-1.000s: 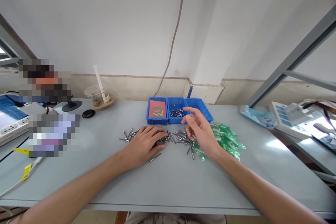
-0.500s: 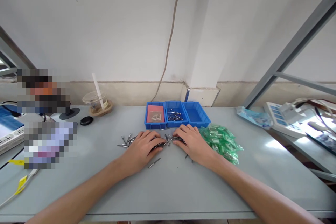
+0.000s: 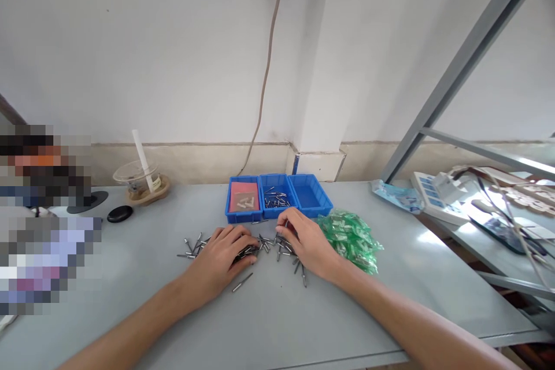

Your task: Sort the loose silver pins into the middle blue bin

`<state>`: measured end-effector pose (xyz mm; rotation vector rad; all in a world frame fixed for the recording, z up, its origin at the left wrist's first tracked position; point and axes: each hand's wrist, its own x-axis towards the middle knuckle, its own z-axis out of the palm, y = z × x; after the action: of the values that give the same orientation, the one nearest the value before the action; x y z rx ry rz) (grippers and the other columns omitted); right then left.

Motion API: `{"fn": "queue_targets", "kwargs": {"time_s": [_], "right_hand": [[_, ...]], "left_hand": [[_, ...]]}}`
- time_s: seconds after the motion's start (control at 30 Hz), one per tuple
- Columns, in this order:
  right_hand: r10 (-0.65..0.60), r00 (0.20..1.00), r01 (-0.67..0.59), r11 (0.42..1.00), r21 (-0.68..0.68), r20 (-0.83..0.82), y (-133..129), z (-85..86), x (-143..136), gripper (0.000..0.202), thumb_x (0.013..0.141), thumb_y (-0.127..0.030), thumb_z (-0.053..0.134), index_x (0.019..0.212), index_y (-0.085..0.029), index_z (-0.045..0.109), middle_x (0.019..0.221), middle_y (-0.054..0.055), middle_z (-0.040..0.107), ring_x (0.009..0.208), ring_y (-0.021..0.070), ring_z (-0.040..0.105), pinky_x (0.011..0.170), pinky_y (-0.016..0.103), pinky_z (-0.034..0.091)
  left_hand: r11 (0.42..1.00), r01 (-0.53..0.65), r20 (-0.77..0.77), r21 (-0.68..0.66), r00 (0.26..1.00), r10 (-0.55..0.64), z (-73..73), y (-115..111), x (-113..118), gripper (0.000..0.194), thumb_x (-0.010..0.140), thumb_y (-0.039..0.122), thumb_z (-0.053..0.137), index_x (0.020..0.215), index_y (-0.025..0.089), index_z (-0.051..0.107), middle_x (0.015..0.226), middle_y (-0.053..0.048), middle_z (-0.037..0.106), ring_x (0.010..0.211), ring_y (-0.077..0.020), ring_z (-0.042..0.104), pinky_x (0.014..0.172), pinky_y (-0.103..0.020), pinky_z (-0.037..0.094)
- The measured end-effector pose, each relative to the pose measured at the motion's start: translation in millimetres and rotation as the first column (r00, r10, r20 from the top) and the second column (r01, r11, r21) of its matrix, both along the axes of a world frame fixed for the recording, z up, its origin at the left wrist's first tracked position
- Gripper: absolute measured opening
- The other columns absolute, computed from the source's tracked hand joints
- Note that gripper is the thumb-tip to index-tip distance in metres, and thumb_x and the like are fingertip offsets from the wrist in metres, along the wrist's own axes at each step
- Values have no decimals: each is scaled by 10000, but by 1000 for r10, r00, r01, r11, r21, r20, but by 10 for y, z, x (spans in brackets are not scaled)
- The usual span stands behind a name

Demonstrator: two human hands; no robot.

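Observation:
A scatter of small metal pins (image 3: pixel 272 244) lies on the grey table (image 3: pixel 277 306) in front of three blue trays. My left hand (image 3: pixel 223 257) rests palm down on the left part of the scatter, fingers spread. My right hand (image 3: pixel 303 243) sits on the right part, fingertips curled down among the pins; whether it pinches one I cannot tell. The left blue tray (image 3: pixel 243 201) has a red liner and a few pale parts. The middle tray (image 3: pixel 275 196) holds several pins. The right tray (image 3: pixel 310 195) looks bare. One pin (image 3: pixel 241 282) lies apart near my left wrist.
A heap of green plastic bags (image 3: pixel 349 237) lies right of my right hand. A glass dish with a white stick (image 3: pixel 141 176) and a black disc (image 3: pixel 120 214) stand at the back left. A grey metal frame (image 3: pixel 459 69) and a side shelf with devices (image 3: pixel 437 188) are at the right.
My right hand came down from above the blue trays onto the pins and curled its fingers. The left hand stayed on the pins. The view tilted upward and shifted slightly.

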<state>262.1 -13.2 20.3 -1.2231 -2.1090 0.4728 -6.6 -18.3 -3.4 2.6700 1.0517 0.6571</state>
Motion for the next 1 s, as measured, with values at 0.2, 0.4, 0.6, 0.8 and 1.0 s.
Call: {"fn": "queue_targets", "kwargs": {"time_s": [0.2, 0.4, 0.6, 0.8, 1.0], "right_hand": [[-72, 967, 34, 987, -157, -246, -22, 57, -16, 120, 1108, -377, 435, 1046, -284, 478, 832, -28, 694, 705, 194, 604, 688, 310, 435], [-118, 951, 82, 988, -133, -285, -10, 67, -6, 159, 1092, -392, 476, 1057, -271, 574, 736, -37, 622, 722, 194, 600, 695, 307, 426], [-79, 948, 46, 992, -114, -307, 22, 1, 3, 212, 1100, -344, 428, 1195, -266, 600, 929, 7, 685, 809, 187, 614, 751, 317, 479], [-40, 927, -28, 984, -175, -373, 1, 26, -14, 254, 1098, -298, 403, 1271, -263, 587, 970, 13, 710, 757, 167, 650, 749, 322, 521], [-92, 867, -52, 961, -273, -489, 10, 60, -18, 233, 1095, -431, 465, 1065, -245, 602, 754, -35, 637, 589, 137, 567, 570, 279, 446]], "left_hand": [[1000, -1, 8, 1, 1000, 0, 11, 8, -5, 200, 1105, 395, 531, 1225, 267, 628, 1249, -44, 631, 1118, -237, 594, 965, -399, 456], [1000, -6, 29, 24, 1000, 6, 49, 6, -3, 225, 1139, 345, 439, 1162, 252, 643, 1195, -40, 648, 1065, -215, 602, 937, -385, 451], [997, -23, 39, 74, 999, 20, 51, 21, -9, 216, 1126, 308, 462, 1064, 235, 656, 1132, -38, 656, 1022, -212, 609, 917, -381, 442], [999, -35, 34, 24, 999, 34, 98, -25, -6, 200, 1109, 379, 502, 1179, 254, 641, 1201, -46, 656, 1057, -232, 610, 931, -391, 453], [1000, 12, -47, -2, 999, -12, 132, -81, -4, 521, 963, 617, 681, 1360, 290, 597, 1395, -77, 591, 1239, -317, 561, 1043, -468, 448]]}}
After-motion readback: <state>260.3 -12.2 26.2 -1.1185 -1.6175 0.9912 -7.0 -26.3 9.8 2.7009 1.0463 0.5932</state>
